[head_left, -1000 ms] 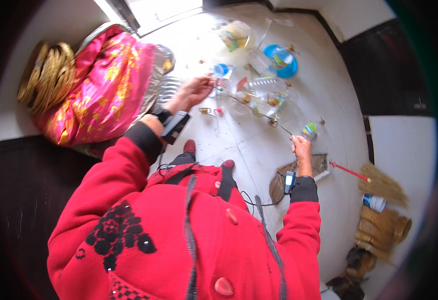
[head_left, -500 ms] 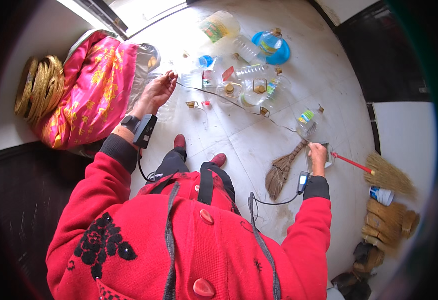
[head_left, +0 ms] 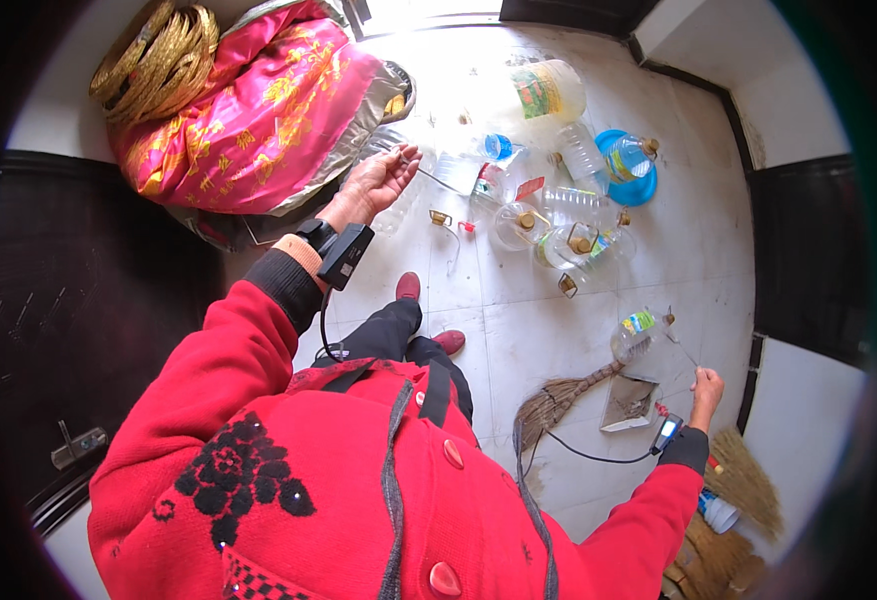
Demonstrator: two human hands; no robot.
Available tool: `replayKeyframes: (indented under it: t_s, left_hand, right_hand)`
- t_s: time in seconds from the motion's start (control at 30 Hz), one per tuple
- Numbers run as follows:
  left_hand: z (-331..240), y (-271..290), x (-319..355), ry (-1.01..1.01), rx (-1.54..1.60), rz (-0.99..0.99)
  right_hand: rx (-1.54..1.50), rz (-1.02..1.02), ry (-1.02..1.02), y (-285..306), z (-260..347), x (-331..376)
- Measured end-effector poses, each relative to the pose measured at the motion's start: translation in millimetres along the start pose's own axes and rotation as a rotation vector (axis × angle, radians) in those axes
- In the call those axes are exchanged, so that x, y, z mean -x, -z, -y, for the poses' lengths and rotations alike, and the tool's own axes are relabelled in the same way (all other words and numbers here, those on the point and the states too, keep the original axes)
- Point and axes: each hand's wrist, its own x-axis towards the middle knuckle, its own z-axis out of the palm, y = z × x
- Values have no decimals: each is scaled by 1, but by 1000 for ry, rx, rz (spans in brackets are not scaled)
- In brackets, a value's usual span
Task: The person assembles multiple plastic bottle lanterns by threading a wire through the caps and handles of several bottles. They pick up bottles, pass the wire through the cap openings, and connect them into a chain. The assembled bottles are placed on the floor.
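I'm pinching thin strip [head_left: 440,182], left hand [head_left: 380,182], eleven o'clock; thin length [head_left: 687,355], right hand [head_left: 705,391], four o'clock; can't tell if they're joining.

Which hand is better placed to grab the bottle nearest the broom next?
Probably the right hand: it is nearer that bottle, though holding a thin strip. The left hand is by the pink cloth.

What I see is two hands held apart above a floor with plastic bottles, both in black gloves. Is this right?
The gloves are wrong: in the head view, the left hand and the right hand are bare. The hands are held apart above a floor with plastic bottles.
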Motion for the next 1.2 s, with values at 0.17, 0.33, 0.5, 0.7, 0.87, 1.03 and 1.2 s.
replayKeyframes:
  t_s: [0.17,0.33,0.5,0.7,0.87,1.03,1.2]
  left_hand:
    - [-17,20,-19,-28,77,-1]
    - [-27,35,-35,-68,76,-51]
    - [-33,52,-43,-108,115,-70]
    - [-38,69,-55,-99,182,-84]
    - [-32,71,-62,3,220,-66]
    - [-14,69,-60,-6,233,-1]
    - [20,63,-67,-115,225,12]
  right_hand:
    - [111,-16,9,24,26,-15]
    - [195,6,20,32,54,-35]
    - [124,26,15,33,76,-51]
    - [186,25,-17,50,98,-66]
    - [240,49,25,63,100,-87]
    - [268,30,11,56,95,-119]
    - [234,60,171,41,59,-170]
